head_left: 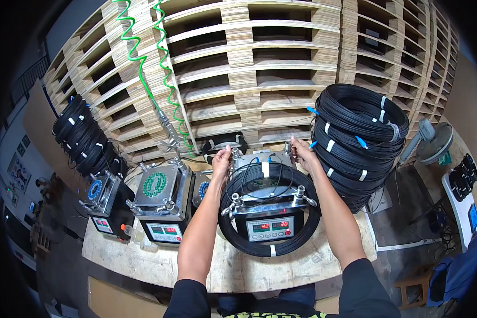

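Observation:
In front of me stands a polishing machine (270,229) with a lit control panel and a metal top plate with clamp posts at its corners. A coil of black cable (227,229) is draped around its front and top, bound with white ties, and its thin loops cross the plate. My left hand (222,161) is closed at the far left clamp knob (236,152). My right hand (303,152) pinches at the far right clamp knob (288,147). The near clamp knobs (300,191) stand untouched. The fingertips are partly hidden.
Two similar machines (164,212) (103,204) stand to the left, beside a small orange-capped bottle (126,229). A tall stack of black cable coils (355,143) rises at right, another (85,135) far left. Wooden pallets (249,69) wall the back; green coiled hoses (143,58) hang there with an air gun (168,129).

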